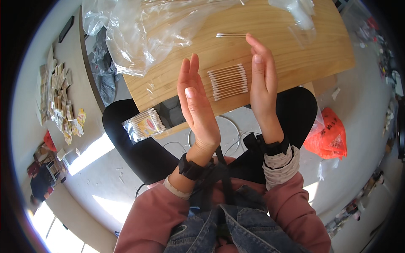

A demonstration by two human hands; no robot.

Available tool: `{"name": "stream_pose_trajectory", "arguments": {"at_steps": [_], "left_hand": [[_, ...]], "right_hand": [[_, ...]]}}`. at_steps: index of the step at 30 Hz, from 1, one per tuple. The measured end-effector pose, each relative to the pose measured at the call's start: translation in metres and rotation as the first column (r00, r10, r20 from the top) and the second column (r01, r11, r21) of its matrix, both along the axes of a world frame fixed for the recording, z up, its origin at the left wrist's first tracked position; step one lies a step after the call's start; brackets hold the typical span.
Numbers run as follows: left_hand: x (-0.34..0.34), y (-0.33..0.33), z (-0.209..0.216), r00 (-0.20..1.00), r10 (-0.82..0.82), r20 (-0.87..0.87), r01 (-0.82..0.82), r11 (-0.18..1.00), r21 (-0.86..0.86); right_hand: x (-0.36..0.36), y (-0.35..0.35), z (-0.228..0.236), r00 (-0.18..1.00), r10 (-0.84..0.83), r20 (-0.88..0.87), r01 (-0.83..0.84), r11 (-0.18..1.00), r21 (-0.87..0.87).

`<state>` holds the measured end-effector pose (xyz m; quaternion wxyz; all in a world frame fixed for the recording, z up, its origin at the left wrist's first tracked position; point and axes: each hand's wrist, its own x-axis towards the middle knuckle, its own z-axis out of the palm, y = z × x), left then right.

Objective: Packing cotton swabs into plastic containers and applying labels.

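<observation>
Nearest, pink sleeves and dark wrist straps lead up to two bare hands held upright, palms facing each other, fingers straight and together. Neither holds anything. The left hand (197, 105) stands just left of a neat row of cotton swabs (229, 81) lying on the wooden table (291, 59); the right hand (264, 82) stands just right of that row, so the swabs lie between the palms, untouched. On the left knee rests a clear bag of swabs (144, 124). Farther on the table, a single swab (230, 35) lies near the right fingertips. Beyond it, crumpled clear plastic bags (139, 31) cover the table's far left end.
</observation>
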<state>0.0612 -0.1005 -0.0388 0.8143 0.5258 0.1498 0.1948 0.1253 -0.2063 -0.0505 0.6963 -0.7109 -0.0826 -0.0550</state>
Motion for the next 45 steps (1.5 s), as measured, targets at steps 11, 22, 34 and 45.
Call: {"name": "stream_pose_trajectory", "arguments": {"at_steps": [11,22,34,45], "left_hand": [[-0.002,-0.01,-0.007,0.999,-0.002,0.032,0.001,1.0,0.031],[-0.019,0.013,-0.009,0.995,0.031,0.094,-0.035,0.999,0.034],[-0.086,0.06,-0.001,0.947,-0.319,-0.05,0.261,0.665,0.7],[-0.085,0.025,-0.017,0.889,-0.191,-0.417,0.407,-0.091,0.909]], "right_hand": [[0.012,0.032,-0.019,0.928,0.168,0.333,0.195,0.543,-0.816],[-0.006,0.066,-0.019,0.912,0.282,0.299,0.114,0.525,-0.843],[0.004,0.04,0.032,0.882,0.192,0.43,0.136,0.77,-0.623],[0.007,0.044,0.051,0.728,0.66,0.186,-0.135,0.404,-0.905]]}}
